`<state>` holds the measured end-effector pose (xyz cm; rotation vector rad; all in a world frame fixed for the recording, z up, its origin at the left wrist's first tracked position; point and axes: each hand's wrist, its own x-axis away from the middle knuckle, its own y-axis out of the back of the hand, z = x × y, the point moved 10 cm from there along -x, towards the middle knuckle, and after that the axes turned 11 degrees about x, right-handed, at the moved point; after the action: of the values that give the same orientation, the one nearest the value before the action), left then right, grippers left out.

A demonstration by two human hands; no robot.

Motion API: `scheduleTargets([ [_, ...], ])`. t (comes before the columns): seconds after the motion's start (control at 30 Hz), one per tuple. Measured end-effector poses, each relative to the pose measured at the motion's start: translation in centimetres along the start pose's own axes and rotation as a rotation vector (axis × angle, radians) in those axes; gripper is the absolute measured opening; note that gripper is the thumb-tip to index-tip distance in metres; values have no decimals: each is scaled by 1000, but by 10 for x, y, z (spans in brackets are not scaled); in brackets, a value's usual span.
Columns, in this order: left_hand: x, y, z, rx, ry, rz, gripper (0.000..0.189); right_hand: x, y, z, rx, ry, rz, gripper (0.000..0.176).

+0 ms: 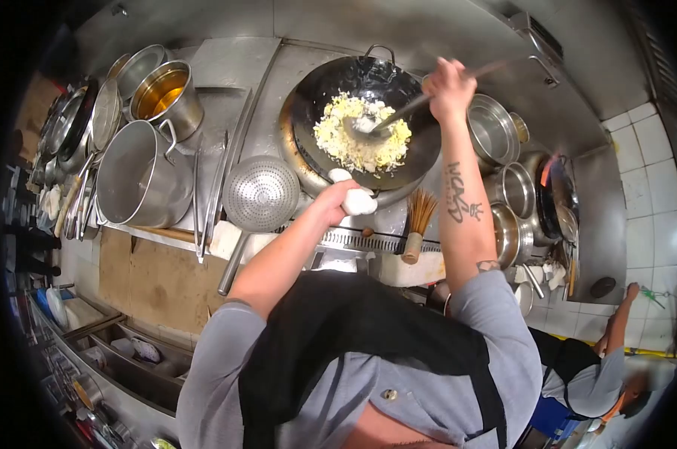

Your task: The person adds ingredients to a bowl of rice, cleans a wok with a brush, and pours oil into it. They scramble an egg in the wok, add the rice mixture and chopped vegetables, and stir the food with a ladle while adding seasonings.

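Hiding wok [316, 101] handle: cloth [359, 202], left hand [335, 196].

We look through a strong fisheye: lines bow, and black vignette fills the rim from 7 to 11 o'clock. Bright, even overhead light glares off the steel counter [226, 67] at 12. The white cloth [357, 200] near centre blows out; the ladle [398, 114] at 1 smears.

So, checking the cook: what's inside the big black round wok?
Yellow-and-white egg-like food, with the metal ladle from the right hand in it. The wok floor beneath is covered.
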<state>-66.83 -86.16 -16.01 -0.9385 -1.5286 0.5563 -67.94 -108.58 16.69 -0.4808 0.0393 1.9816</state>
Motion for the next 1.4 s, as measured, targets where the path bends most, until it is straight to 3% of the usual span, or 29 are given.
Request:
scheduleTargets([
  [0.03,1,-5,1,-27,38,24,21,-3,-27,3,-46,-98,157,28],
  [0.17,2,4,-9,-7,-100,-167,16,35,-89,62,105,167,225,34],
  [0.23,4,12,-1,-35,-77,-192,14,32,-83,-10,228,78,242,33],
  [0.27,4,12,2,-28,-58,-194,15,18,-75,-11,47,-39,292,32],
  [0.37,-5,10,-6,-41,-57,-176,19,-21,-23,34,318,69,77,32],
  [0.47,-9,4,-3,-29,1,-63,25,-28,37,55,154,151,-55,36],
  [0.5,-11,3,-4,-63,6,-71,25,-9,45,53,221,315,-148,36],
  [0.6,-7,3,-2,-131,10,-133,24,-1,22,2,-43,-57,-7,32],
  [0.7,76,-36,13,-83,-198,-321,30,7,-1,81,103,-187,64,33],
  [0.77,75,-34,23,-86,-180,-237,31,11,-13,108,35,-162,195,27],
  [0.8,66,-24,23,-94,-142,-250,31,23,-17,112,165,-114,126,30],
  [0.83,53,-17,18,-112,-111,-251,30,31,-22,119,551,-30,44,27],
  [0.87,33,-13,13,-86,-53,-176,30,27,-14,77,495,-143,-52,30],
  [0.9,43,-23,8,-131,-61,-164,28,20,-18,54,567,62,51,28],
  [0.93,53,-18,10,-151,-101,-185,29,24,-5,40,422,22,-124,25],
  [0.97,64,-16,14,-169,-148,-194,29,27,-3,31,328,53,-39,23],
  [1.03,111,-8,55,-121,-67,-211,28,27,3,63,124,177,5,23],
  [1.07,120,-4,69,-207,-182,-112,27,25,5,86,70,194,25,25],
  [1.13,118,8,76,-182,-205,-113,24,26,0,130,14,93,37,31],
  [1.17,118,23,82,-59,-111,-231,23,31,-2,133,15,33,28,33],
  [1.2,126,-15,68,-85,-113,-283,27,20,-4,128,87,74,55,30],
  [1.3,63,-36,17,-114,-149,-200,25,38,-13,99,329,-107,-10,26],
  [1.37,34,-19,7,-202,-149,-134,26,33,-8,46,281,-72,-20,21],
  [1.4,46,0,13,-167,-190,-198,26,31,-1,45,317,59,-47,21],
])
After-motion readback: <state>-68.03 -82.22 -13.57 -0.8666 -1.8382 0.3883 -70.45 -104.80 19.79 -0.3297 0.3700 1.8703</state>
